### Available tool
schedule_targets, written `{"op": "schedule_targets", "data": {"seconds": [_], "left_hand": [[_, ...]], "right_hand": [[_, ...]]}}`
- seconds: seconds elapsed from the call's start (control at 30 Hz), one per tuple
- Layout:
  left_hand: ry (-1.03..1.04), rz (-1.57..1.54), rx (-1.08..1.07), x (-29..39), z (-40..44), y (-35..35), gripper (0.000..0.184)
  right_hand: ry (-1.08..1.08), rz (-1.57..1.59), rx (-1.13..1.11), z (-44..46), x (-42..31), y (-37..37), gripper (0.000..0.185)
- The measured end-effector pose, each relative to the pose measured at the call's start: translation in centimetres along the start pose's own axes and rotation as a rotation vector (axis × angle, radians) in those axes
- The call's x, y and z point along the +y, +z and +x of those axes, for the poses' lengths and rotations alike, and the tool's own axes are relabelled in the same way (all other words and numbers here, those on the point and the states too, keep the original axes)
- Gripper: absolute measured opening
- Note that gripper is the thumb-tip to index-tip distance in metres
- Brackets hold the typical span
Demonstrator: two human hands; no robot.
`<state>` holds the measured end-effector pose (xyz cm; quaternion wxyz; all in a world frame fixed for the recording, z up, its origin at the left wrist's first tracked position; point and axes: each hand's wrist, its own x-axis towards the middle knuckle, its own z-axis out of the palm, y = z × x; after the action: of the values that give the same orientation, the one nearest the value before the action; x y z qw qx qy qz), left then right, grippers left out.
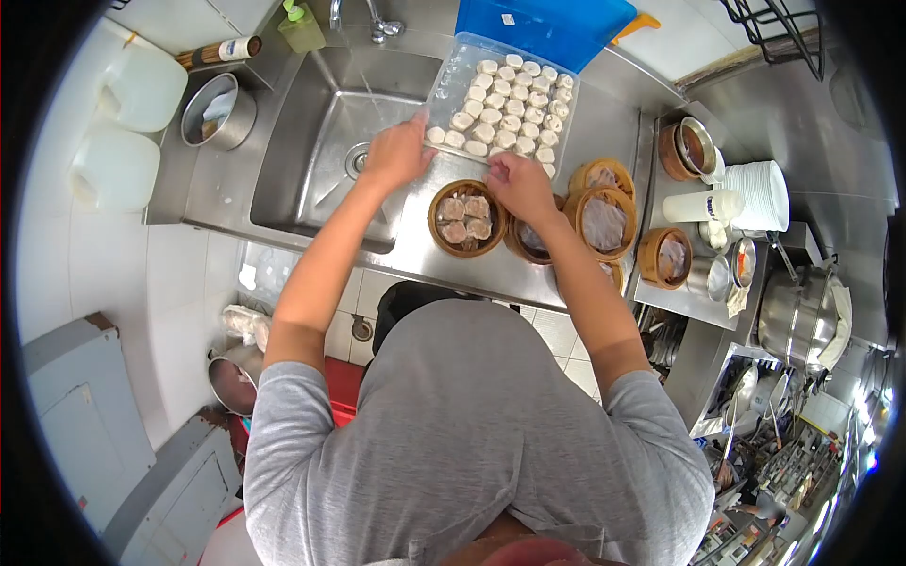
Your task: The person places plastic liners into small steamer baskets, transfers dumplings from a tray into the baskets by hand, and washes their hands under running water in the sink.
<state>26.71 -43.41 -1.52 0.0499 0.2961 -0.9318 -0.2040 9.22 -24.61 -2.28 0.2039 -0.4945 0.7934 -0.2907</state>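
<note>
A clear plastic tray (445, 90) holds rows of pale, round dumplings (512, 106) on the counter right of the sink. My left hand (398, 153) has its fingers at the tray's near left corner, gripping the edge. At the near edge, my right hand (522, 189) is closed, with its fingertips on the rim; part of the grip is hidden. Just below the tray, a round bamboo steamer (437, 231) contains several brownish dumplings (466, 219). Beneath my right wrist, another bamboo steamer (517, 247) is partly covered.
Water runs from the tap (377, 28) into the sink (311, 160). A blue lid (543, 28) leans behind the tray. More bamboo steamers (604, 224) crowd the right side, near stacked white plates (763, 196). A metal pot (219, 111) stands left of the sink.
</note>
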Motion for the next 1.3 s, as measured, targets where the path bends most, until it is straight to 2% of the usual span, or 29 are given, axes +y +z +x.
{"op": "schedule_targets", "data": {"seconds": [0.03,0.13,0.23,0.33,0.43,0.53,0.63,0.87,0.97,1.23,1.3], "left_hand": [[0.033,0.024,0.009,-1.0,1.8,0.4,0.058],[0.049,0.071,-0.183,-2.5,5.9,3.2,0.05],[0.068,0.237,-0.31,-2.0,7.5,2.8,0.034],[0.136,0.298,-0.266,-2.2,8.2,2.8,0.028],[0.061,0.224,-0.427,-2.3,9.1,3.4,0.024],[0.043,0.195,-0.406,-2.1,9.5,4.2,0.022],[0.021,0.154,-0.455,-2.2,10.3,3.9,0.026],[0.002,0.017,-0.415,-3.1,11.3,3.5,0.033],[0.035,-0.019,-0.404,-3.1,11.9,4.2,0.035],[0.122,-0.06,-0.321,-3.8,12.4,6.3,0.044],[0.079,-0.024,-0.381,-3.6,12.3,5.8,0.039]], "right_hand": [[-0.002,-0.007,0.004,1.6,-0.2,0.5,0.028],[-0.003,-0.066,-0.03,6.3,-0.3,2.5,0.027],[0.101,-0.225,-0.105,9.4,-0.9,3.9,0.028],[0.198,-0.308,-0.204,11.1,-2.2,4.0,0.03],[0.233,-0.378,-0.301,12.4,-2.1,4.5,0.034],[0.218,-0.413,-0.395,14.0,-1.1,5.4,0.037],[0.252,-0.391,-0.41,14.5,-1.1,5.6,0.038],[0.41,-0.214,-0.36,15.1,0.0,6.1,0.035],[0.383,-0.076,-0.309,14.3,0.2,5.7,0.032],[0.353,0.003,-0.206,13.0,0.9,6.8,0.027],[0.331,-0.016,-0.224,12.9,0.8,6.7,0.028]]}}
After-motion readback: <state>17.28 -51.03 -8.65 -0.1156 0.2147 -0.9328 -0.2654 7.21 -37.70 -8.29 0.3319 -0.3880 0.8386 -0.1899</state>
